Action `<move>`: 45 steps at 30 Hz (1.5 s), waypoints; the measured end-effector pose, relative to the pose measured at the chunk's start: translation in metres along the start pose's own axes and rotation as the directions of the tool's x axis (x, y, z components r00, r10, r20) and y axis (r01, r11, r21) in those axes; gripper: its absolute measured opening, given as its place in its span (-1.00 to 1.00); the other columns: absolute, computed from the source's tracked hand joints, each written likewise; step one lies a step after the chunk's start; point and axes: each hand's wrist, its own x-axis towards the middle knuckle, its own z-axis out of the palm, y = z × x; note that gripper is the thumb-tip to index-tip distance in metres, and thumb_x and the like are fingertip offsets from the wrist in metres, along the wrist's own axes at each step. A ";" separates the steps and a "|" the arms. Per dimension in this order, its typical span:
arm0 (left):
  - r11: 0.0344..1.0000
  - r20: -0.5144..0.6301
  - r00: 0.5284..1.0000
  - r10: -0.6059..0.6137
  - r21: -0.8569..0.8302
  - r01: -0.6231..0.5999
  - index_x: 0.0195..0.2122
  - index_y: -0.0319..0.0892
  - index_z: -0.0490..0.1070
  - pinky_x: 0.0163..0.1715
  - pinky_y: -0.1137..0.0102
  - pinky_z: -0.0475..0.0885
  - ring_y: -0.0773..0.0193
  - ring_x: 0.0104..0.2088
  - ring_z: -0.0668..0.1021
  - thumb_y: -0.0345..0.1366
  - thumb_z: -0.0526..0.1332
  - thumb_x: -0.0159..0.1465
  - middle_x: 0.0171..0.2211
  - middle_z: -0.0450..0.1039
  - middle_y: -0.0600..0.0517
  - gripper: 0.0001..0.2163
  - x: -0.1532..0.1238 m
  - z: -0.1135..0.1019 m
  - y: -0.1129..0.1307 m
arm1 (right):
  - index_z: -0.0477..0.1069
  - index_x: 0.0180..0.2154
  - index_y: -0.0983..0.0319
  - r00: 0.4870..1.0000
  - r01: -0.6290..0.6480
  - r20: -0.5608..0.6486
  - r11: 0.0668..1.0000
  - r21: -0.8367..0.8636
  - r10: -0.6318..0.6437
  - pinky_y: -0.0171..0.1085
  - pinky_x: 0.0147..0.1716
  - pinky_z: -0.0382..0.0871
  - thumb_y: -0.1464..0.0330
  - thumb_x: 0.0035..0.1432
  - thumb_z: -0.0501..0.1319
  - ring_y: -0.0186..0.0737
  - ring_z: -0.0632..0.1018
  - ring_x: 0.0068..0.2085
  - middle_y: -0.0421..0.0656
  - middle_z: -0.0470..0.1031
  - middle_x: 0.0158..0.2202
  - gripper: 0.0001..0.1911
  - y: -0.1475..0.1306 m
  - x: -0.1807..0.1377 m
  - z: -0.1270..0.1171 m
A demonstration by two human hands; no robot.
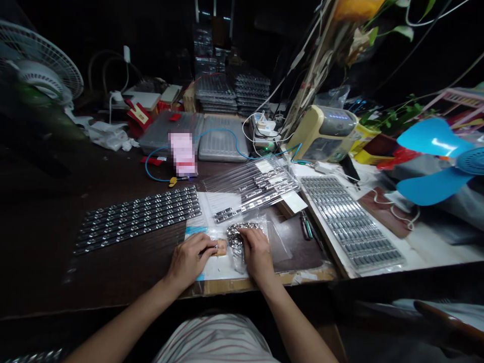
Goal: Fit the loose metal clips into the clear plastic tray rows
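My left hand (pixel 191 256) is closed in a pinch at a small orange-brown block (pixel 221 247) on a white sheet. A small piece at its fingertips is too tiny to make out. My right hand (pixel 258 253) reaches into a pile of small shiny metal parts (pixel 235 236) in a clear plastic bag (pixel 238 262). Its thumb and fingers are drawn together on the pile, and what they grip is hidden. Just beyond the hands lies a clear ribbed tray (pixel 227 181), partly filled with rows of metal parts. A fuller dark tray (pixel 139 219) lies to the left.
At right, another filled tray (pixel 351 222) lies on a white surface near a blue-bladed fan (pixel 434 176). Green-handled pliers (pixel 307 227) rest right of the bag. A phone (pixel 183 154) with a blue cable stands behind, before stacked trays (pixel 215 93). A white fan (pixel 41 65) is at far left.
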 end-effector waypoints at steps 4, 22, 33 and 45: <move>0.999 0.006 1.000 -0.013 -0.038 0.013 -0.30 -0.09 0.51 -0.25 0.40 0.41 0.24 -0.26 0.54 -0.32 0.20 0.26 -0.30 0.51 0.02 -0.91 0.000 0.000 -0.002 | 0.46 -0.19 0.20 1.000 0.001 -0.023 1.000 0.025 -0.001 -0.22 -0.19 0.31 0.42 0.30 0.03 -0.18 0.49 -0.22 -0.12 0.55 -0.27 -0.77 -0.007 0.000 -0.003; 0.969 -0.069 0.985 -0.159 -0.203 0.142 -0.31 -0.12 0.51 -0.26 0.40 0.41 0.26 -0.28 0.55 -0.34 0.21 0.24 -0.32 0.52 0.04 -0.91 0.005 -0.001 -0.009 | 0.50 -0.12 0.07 0.990 0.081 0.132 0.977 -0.198 -0.055 -0.19 -0.23 0.16 0.33 0.18 0.26 -0.16 0.41 -0.17 -0.16 0.51 -0.17 -0.80 -0.028 0.006 0.011; 0.992 0.025 1.000 0.007 -0.124 -0.004 -0.28 -0.13 0.50 -0.22 0.36 0.38 0.26 -0.26 0.51 -0.34 0.22 0.25 -0.33 0.50 0.03 -0.92 0.014 0.007 0.017 | 0.43 -0.31 0.19 0.997 0.027 0.083 0.978 -0.208 -0.010 -0.22 -0.23 0.20 0.36 0.28 0.12 -0.18 0.42 -0.24 -0.16 0.50 -0.29 -0.87 -0.003 0.001 0.002; 0.995 0.006 0.998 0.063 -0.078 -0.062 -0.27 -0.12 0.49 -0.24 0.36 0.39 0.26 -0.27 0.51 -0.36 0.22 0.24 -0.34 0.51 0.02 -0.92 0.010 0.014 0.010 | 0.40 -0.23 0.20 1.000 0.002 0.022 0.991 -0.132 0.001 -0.21 -0.21 0.27 0.43 0.28 0.04 -0.16 0.44 -0.23 -0.12 0.49 -0.30 -0.83 -0.002 0.000 0.003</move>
